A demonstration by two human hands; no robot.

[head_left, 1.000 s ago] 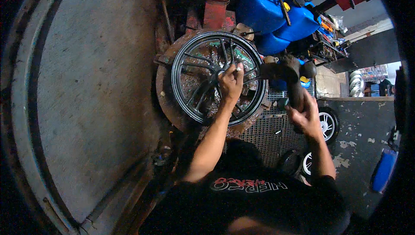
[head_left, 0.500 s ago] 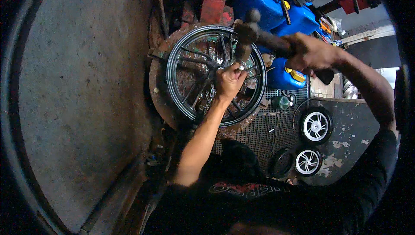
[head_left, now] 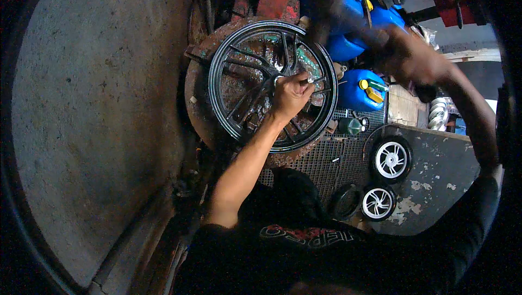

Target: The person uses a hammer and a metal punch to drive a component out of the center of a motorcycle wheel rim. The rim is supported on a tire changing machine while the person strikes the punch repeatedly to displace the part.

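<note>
Black spoked wheel (flat) on rusty disc

Single view only: head-worn fisheye camera, left of a side-by-side pair, looking steeply down over the person's chest and both forearms, which enter from the lower edge. Close range: the black spoked wheel on its rusty round stand fills the upper centre, with the left hand on the spokes and the blurred right hand raised nearer the lens. Straight edges bow toward the dark circular rim; no second view is available to compare overlap.
</note>
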